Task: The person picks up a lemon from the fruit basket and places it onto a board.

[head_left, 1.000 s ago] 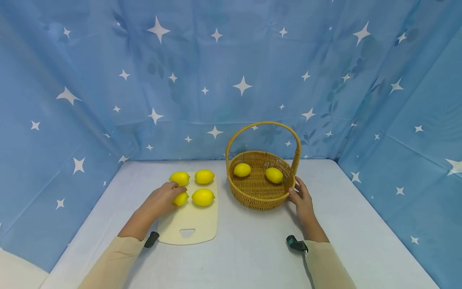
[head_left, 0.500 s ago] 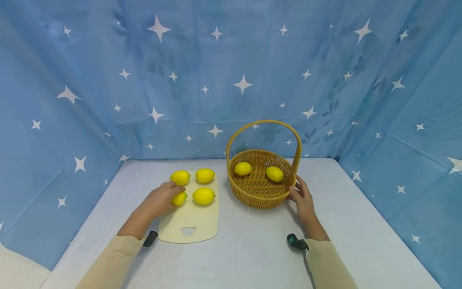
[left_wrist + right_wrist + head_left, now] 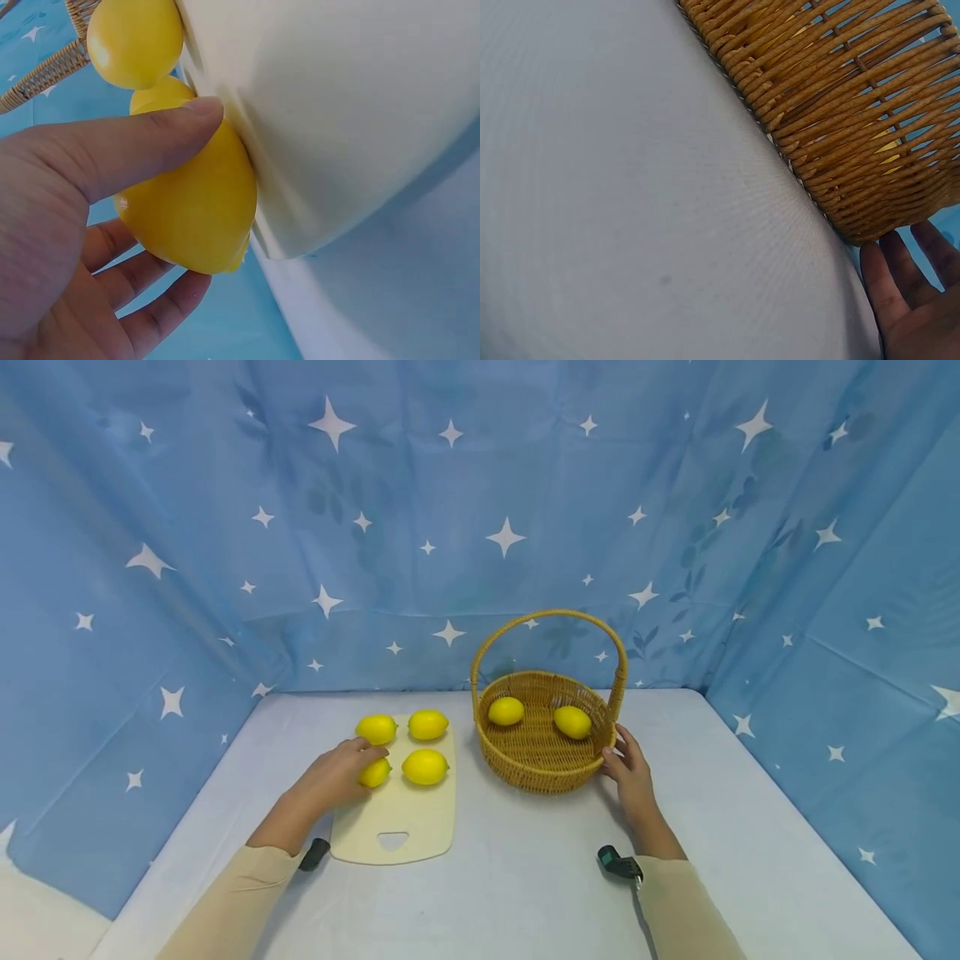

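Note:
My left hand (image 3: 341, 774) holds a lemon (image 3: 375, 772) on the cream cutting board (image 3: 401, 814) in the head view. In the left wrist view, the thumb lies across this lemon (image 3: 199, 199), with fingers round its other side. Three more lemons rest on the board: one at the back left (image 3: 376, 728), one at the back right (image 3: 427, 724) and one at the front right (image 3: 425, 767). At the wicker basket (image 3: 543, 777), my right hand (image 3: 632, 777) touches the outer right side, its fingers fairly straight in the right wrist view.
Inside the basket lie two lemons, one on the left (image 3: 506, 711) and one on the right (image 3: 572, 722). Its tall arched handle (image 3: 551, 613) stands up. A blue starred curtain (image 3: 450, 568) surrounds the white table (image 3: 510, 893) at the back and sides.
Apart from a slight shift of the head view, nothing has visibly moved. My left hand stays at the same lemon and my right hand stays at the basket.

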Demonstrator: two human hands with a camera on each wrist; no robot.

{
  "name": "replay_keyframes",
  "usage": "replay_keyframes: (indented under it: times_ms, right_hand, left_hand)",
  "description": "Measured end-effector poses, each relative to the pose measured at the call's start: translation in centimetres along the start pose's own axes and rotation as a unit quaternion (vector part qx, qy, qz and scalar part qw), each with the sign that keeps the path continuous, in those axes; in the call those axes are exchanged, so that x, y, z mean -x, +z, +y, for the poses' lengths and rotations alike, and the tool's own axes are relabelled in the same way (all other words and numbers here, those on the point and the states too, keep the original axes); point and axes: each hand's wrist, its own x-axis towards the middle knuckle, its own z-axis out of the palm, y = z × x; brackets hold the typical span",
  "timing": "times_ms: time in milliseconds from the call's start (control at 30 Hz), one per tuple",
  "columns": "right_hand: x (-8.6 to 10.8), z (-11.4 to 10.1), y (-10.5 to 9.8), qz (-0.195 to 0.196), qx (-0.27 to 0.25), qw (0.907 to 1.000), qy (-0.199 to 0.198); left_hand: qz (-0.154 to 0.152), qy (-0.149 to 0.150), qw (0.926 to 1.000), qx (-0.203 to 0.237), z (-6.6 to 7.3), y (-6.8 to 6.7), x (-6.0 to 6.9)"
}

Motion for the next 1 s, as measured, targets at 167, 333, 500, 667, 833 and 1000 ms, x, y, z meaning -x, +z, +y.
replay_keyframes:
  times_ms: [167,333,500,667,833,1000]
  right_hand:
    - [0.2,0.2,0.0,-0.001,0.000,1.0000,0.003]
    - [0.2,0.1,0.0,-0.002,0.005,1.0000,0.000]
    - [0.0,0.1,0.1,-0.001,0.015,0.9999,0.003]
    - [0.0,0.0,0.0,0.000,0.018,0.9998,0.009]
    - [0.0,-0.2,0.0,0.005,0.024,0.9996,0.016]
    - [0.0,-0.2,0.0,0.006,0.017,0.9995,0.025]
  left_hand:
    - [0.004,0.010,0.9999,-0.011,0.2,-0.2,0.1]
    - [0.011,0.022,0.9994,-0.024,0.3,-0.7,-0.4]
    - [0.009,0.019,0.9995,-0.022,0.2,-0.9,-0.9]
    - [0.006,0.014,0.9998,-0.015,0.1,-1.0,-1.3]
    - [-0.007,-0.003,1.0000,0.002,0.1,-0.9,-1.3]
    - [-0.018,-0.004,0.9998,0.008,0.1,-0.9,-1.1]
